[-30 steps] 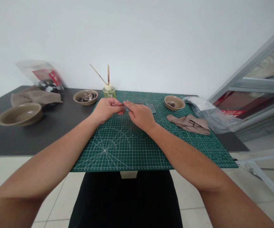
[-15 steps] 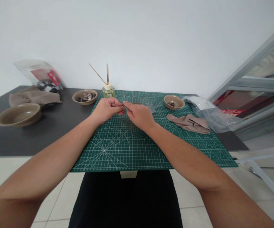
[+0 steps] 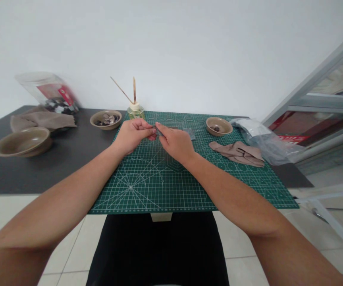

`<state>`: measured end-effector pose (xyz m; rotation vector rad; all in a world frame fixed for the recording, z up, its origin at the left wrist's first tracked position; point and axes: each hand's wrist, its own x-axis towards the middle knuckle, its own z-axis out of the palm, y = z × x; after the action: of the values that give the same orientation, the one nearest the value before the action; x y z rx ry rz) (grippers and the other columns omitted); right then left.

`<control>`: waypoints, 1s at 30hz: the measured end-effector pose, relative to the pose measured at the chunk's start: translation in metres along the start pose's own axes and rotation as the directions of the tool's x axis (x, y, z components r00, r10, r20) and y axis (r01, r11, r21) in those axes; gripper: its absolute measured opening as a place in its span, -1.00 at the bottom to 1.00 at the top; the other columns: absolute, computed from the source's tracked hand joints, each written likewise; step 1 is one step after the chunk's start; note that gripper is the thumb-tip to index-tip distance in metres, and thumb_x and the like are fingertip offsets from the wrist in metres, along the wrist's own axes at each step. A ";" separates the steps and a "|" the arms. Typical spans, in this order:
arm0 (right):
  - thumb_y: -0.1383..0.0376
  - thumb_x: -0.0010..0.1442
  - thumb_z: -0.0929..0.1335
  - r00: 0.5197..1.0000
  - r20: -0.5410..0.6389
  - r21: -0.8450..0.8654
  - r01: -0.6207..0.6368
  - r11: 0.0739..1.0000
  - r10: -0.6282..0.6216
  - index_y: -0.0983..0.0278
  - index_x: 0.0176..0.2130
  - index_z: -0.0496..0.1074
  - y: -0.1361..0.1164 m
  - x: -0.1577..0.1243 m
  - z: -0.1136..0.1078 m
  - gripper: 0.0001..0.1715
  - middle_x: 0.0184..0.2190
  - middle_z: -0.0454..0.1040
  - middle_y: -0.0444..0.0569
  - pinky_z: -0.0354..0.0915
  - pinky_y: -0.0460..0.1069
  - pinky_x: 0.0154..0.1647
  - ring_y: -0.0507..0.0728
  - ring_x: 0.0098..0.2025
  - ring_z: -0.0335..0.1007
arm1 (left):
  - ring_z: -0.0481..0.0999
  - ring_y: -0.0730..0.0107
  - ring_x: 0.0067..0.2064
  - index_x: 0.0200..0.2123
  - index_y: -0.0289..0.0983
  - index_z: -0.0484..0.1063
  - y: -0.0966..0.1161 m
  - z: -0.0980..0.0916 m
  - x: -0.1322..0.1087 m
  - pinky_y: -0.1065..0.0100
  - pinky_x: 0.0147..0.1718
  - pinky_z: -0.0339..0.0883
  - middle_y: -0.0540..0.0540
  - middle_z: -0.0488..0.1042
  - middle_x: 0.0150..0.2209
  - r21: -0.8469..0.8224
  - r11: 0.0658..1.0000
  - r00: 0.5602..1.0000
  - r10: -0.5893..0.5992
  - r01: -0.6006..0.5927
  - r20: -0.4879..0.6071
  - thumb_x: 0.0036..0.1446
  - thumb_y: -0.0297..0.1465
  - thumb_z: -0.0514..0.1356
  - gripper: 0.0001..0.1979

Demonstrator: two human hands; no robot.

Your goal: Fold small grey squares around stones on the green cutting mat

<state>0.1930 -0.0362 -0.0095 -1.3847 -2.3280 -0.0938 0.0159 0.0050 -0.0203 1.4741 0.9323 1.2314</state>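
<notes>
Over the far middle of the green cutting mat (image 3: 147, 194), my left hand (image 3: 134, 135) and my right hand (image 3: 176, 143) meet at the fingertips. Both are closed in a pinch around a small grey piece (image 3: 158, 133), mostly covered by the fingers, so its kind cannot be made out. Just behind my right hand lies a flat clear plastic bag (image 3: 189, 133). Beyond my left hand, a small tan bowl (image 3: 106, 126) holds several dark and pale brown pieces. Another tan bowl (image 3: 219, 133), off to the right, has a few dark pieces at its bottom.
A glass bottle (image 3: 135, 110) with two sticks stands behind my left hand. To the right are a crumpled brown cloth (image 3: 238, 153) and a plastic bag (image 3: 266, 143). On the left are a larger bowl (image 3: 22, 145), another cloth (image 3: 45, 119) and a clear tub (image 3: 48, 89).
My hands stay together at nearly the same spot, with the fingertips shifting slightly around the small grey piece. The view has tilted a little.
</notes>
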 end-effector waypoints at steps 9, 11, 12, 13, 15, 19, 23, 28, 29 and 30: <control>0.35 0.39 0.16 0.999 0.026 0.020 0.038 0.999 -0.039 0.27 0.36 0.18 -0.002 0.000 0.001 -0.41 0.29 0.32 0.02 0.37 -0.01 0.03 0.13 0.14 0.45 | 0.58 0.39 -0.51 -0.47 -0.31 0.39 -0.002 -0.002 0.001 0.39 -0.43 0.46 0.02 0.54 -0.57 0.011 1.000 1.000 -0.006 0.005 0.030 -0.21 -0.45 0.42 -0.74; 0.36 0.39 0.16 0.999 0.025 0.028 0.027 0.999 -0.028 0.28 0.36 0.17 -0.002 0.000 0.001 -0.41 0.29 0.33 0.03 0.38 -0.01 0.03 0.13 0.13 0.45 | 0.57 0.40 -0.52 -0.46 -0.30 0.39 -0.002 -0.002 0.001 0.38 -0.43 0.46 0.03 0.54 -0.57 0.001 1.000 1.000 0.010 -0.010 0.017 -0.20 -0.44 0.42 -0.74; 0.35 0.39 0.16 1.000 0.021 0.033 0.015 0.999 -0.016 0.28 0.36 0.16 -0.002 0.000 0.000 -0.41 0.27 0.35 0.03 0.38 -0.02 0.02 0.13 0.13 0.46 | 0.57 0.39 -0.52 -0.46 -0.30 0.38 -0.002 -0.002 0.001 0.37 -0.42 0.46 0.03 0.54 -0.57 -0.006 1.000 1.000 0.016 -0.016 0.012 -0.19 -0.43 0.42 -0.74; 0.34 0.40 0.16 1.000 0.017 0.038 0.003 0.999 -0.004 0.29 0.37 0.16 -0.002 0.000 0.000 -0.41 0.25 0.38 0.04 0.38 -0.02 0.01 0.13 0.11 0.47 | 0.57 0.39 -0.51 -0.46 -0.30 0.38 -0.002 -0.002 0.001 0.35 -0.41 0.47 0.03 0.54 -0.56 -0.012 1.000 1.000 0.020 -0.020 0.008 -0.19 -0.42 0.41 -0.74; 0.33 0.41 0.15 1.000 0.012 0.044 -0.012 0.999 0.012 0.29 0.37 0.15 -0.002 -0.001 0.000 -0.41 0.21 0.44 0.05 0.37 -0.03 0.00 0.13 0.09 0.49 | 0.57 0.38 -0.50 -0.46 -0.29 0.37 -0.001 -0.001 0.001 0.33 -0.39 0.48 0.03 0.54 -0.55 -0.018 0.999 1.000 0.028 -0.028 0.010 -0.18 -0.40 0.41 -0.74; 0.33 0.41 0.15 1.000 0.012 0.028 -0.009 1.000 0.009 0.31 0.38 0.14 -0.005 -0.002 0.000 -0.40 0.20 0.45 0.07 0.38 -0.03 0.00 0.13 0.07 0.50 | 0.54 0.40 -0.48 -0.45 -0.28 0.38 0.001 -0.002 0.001 0.34 -0.40 0.43 0.03 0.51 -0.55 0.054 0.997 0.997 0.053 -0.056 0.047 -0.14 -0.38 0.38 -0.77; 0.35 0.39 0.17 1.000 0.022 -0.005 0.021 1.000 -0.021 0.28 0.37 0.15 -0.007 -0.002 0.000 -0.39 0.30 0.30 0.04 0.40 -0.01 0.01 0.14 0.12 0.47 | 0.38 0.52 -0.54 -0.51 -0.29 0.39 0.003 -0.004 0.000 0.44 -0.51 0.23 0.07 0.41 -0.59 0.273 0.951 0.989 0.129 -0.145 0.078 -0.12 -0.44 0.31 -0.87; 0.35 0.38 0.17 0.998 0.048 -0.016 0.045 0.999 -0.044 0.27 0.37 0.15 -0.008 -0.002 -0.001 -0.39 0.34 0.22 0.02 0.42 0.04 0.02 0.16 0.09 0.49 | 0.29 0.56 -0.55 -0.56 -0.29 0.37 0.005 -0.005 -0.001 0.45 -0.53 0.15 0.09 0.36 -0.60 0.339 0.920 0.981 0.175 -0.194 0.086 -0.13 -0.50 0.26 -0.90; 0.35 0.38 0.16 0.998 0.048 -0.009 0.041 0.999 -0.041 0.28 0.37 0.15 -0.009 -0.002 -0.001 -0.39 0.34 0.22 0.01 0.42 0.04 0.03 0.16 0.10 0.48 | 0.30 0.56 -0.54 -0.56 -0.29 0.38 0.005 -0.004 -0.001 0.45 -0.52 0.16 0.09 0.37 -0.60 0.324 0.928 0.982 0.168 -0.186 0.084 -0.13 -0.50 0.26 -0.91; 0.36 0.38 0.16 0.998 0.047 -0.002 0.035 0.999 -0.035 0.29 0.37 0.14 -0.009 -0.002 -0.002 -0.39 0.34 0.22 0.01 0.42 0.03 0.04 0.15 0.11 0.47 | 0.32 0.55 -0.54 -0.55 -0.28 0.39 0.005 -0.004 -0.001 0.44 -0.51 0.18 0.08 0.39 -0.60 0.299 0.938 0.984 0.158 -0.175 0.079 -0.13 -0.50 0.26 -0.92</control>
<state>0.1869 -0.0423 -0.0074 -1.3617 -2.3922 -0.0757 0.0117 0.0037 -0.0158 1.8543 1.0109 1.1993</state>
